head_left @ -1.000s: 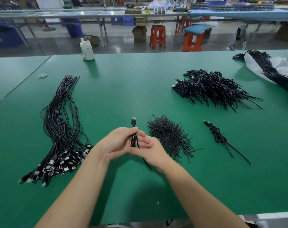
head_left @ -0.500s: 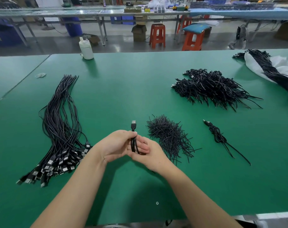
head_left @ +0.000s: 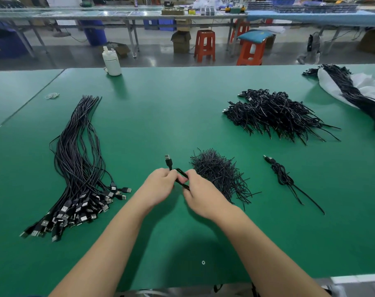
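Mid-job: L hand (head_left: 160, 185) & R hand (head_left: 200, 195) pinch a folded USB cable (head_left: 169, 162) near centre, fingers curled on it, no tie seen yet. Tied cable (head_left: 282, 175) right and heap (head_left: 274, 113) far right look done. Big loose batch (head_left: 79, 168) left remains.

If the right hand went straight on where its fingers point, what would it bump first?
Probably the left hand, just across the folded black cable both hands grip; the right hand points up-left at it.
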The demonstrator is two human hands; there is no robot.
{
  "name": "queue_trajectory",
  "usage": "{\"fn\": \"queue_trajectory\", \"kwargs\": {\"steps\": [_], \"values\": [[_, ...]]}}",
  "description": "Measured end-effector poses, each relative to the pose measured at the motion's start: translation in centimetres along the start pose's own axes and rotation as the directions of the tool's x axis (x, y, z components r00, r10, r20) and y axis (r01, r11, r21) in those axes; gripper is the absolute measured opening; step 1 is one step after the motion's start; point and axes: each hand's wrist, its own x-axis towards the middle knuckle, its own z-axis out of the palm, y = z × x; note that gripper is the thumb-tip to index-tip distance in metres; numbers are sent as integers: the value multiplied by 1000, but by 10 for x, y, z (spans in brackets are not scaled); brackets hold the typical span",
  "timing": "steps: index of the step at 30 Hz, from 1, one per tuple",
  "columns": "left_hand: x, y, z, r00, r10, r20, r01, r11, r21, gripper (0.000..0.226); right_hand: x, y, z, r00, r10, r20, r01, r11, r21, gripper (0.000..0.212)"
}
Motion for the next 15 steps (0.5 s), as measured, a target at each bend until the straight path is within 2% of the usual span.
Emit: {"fn": "queue_trajectory", "kwargs": {"steps": [3, 5, 7, 9, 11, 13, 15], "values": [[-3, 1, 14, 998, 28, -62, -18, 987, 161, 40, -3, -3, 8, 1000, -23, 19, 26, 992, -126, 10], [-5, 0, 21, 970, 109, -218, -44, 958, 285, 46, -4, -7, 12, 1000, -20, -3, 20, 992, -122, 11], [-4, -1, 28, 932, 155, -329, -51, 952, 303, 50, -3, -9, 13, 1000, 4, -28, -6, 996, -93, 14], [-3, -2, 33, 915, 136, -381, -41, 968, 248, 50, -3, -11, 14, 999, 26, -39, -29, 996, -81, 15], [-2, -4, 36, 907, 82, -412, -42, 993, 106, 42, -3, -9, 14, 997, 54, -56, -58, 995, -78, 12], [-2, -9, 38, 923, 21, -384, -56, 995, -82, 30, -4, -3, 13, 995, 78, -64, -85, 990, -116, 12], [0, -15, 39, 955, 24, -297, -57, 993, -103, 30, -5, 0, 13, 995, 76, -58, -84, 985, -150, 11]]}}
